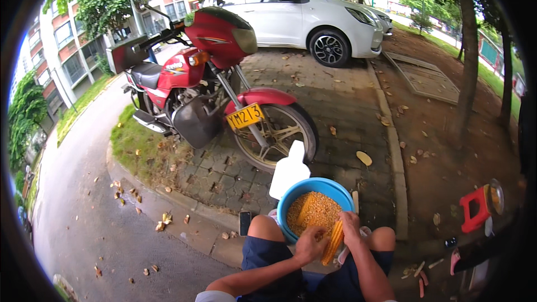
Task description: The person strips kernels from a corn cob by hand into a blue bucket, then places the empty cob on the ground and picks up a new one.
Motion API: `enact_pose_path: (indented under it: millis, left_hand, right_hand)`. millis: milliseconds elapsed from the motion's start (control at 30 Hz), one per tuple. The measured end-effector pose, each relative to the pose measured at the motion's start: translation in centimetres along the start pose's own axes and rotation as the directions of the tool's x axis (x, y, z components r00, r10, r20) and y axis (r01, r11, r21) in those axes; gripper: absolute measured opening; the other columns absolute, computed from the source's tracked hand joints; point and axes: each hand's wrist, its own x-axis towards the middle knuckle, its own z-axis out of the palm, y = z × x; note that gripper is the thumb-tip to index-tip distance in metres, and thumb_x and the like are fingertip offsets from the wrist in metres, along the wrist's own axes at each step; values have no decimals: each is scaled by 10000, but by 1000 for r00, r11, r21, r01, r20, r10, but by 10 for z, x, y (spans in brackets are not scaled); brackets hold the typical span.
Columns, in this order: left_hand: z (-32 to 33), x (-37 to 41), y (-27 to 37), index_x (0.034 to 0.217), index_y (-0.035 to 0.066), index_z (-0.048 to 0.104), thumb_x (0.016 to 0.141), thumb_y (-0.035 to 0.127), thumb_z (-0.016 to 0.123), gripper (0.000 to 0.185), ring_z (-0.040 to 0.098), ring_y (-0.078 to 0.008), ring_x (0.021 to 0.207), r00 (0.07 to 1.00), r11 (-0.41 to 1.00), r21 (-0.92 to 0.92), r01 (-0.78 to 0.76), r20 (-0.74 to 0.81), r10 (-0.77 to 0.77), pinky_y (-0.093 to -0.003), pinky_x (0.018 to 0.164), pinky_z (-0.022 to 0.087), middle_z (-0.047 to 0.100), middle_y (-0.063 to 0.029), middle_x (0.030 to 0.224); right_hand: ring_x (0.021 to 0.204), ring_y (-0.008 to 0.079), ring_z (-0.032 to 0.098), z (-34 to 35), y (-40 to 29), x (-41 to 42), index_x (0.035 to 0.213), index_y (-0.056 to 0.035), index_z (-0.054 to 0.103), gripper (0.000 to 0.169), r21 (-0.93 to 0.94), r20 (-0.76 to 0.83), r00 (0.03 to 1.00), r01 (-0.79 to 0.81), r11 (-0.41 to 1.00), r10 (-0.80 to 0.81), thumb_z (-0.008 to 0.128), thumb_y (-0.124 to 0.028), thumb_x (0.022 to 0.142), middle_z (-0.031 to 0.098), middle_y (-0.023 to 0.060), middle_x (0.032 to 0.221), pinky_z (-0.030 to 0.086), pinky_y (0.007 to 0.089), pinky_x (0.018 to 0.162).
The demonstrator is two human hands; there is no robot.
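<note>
A blue plastic basin [344,194] stands between my knees, holding loose yellow corn kernels [321,212]. One corn cob [305,209] lies on the kernels in it. My right hand [350,226] grips another yellow corn cob [334,243] at the basin's near right edge, with kernels in rows along it. My left hand [311,244] is just left of that cob, fingers curled, with what look like a few kernels at the fingertips. Whether its fingers touch the cob is hard to tell.
Beyond the basin lie a white plastic object [289,174] and a red motorcycle's front wheel [279,134]. A phone [245,223] rests by my left knee. To the right are a red stool [475,209], a bowl and another person's foot [454,261]. A white car [293,16] is parked behind.
</note>
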Motion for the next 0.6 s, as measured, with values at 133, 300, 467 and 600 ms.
enact_pose_path:
  millis: [133,300,467,600]
  left_hand:
    - [4,-15,-19,1212,55,610,928,509,636,536,624,-162,874,669,566,-403,720,621,-409,-339,719,540,634,-56,987]
    - [20,-24,-29,1195,65,618,949,538,582,534,583,-138,811,710,635,-404,659,613,-346,-304,652,499,618,-42,922]
    - [20,-17,-39,1173,48,616,1003,482,499,481,595,-177,674,646,384,-519,763,636,-423,-318,552,478,629,-77,851]
    - [1,-6,-19,1186,42,602,1011,488,455,501,597,-196,634,600,365,-482,797,703,-382,-317,520,473,636,-100,827]
  right_hand:
    - [685,171,598,-9,17,-6,865,-33,626,168,-127,-18,998,60,990,-63,596,-191,913,591,55,753,489,309,632]
    - [793,171,626,-5,13,-24,906,-18,638,241,-250,45,999,28,968,-18,589,-251,944,629,77,805,482,311,699]
    - [794,145,604,8,-2,-36,957,-49,650,254,-324,126,992,43,945,-2,614,-301,952,618,42,857,480,304,694]
    - [816,114,606,-10,-9,-33,1023,-86,642,253,-292,211,975,-8,956,73,631,-329,951,588,11,888,488,281,654]
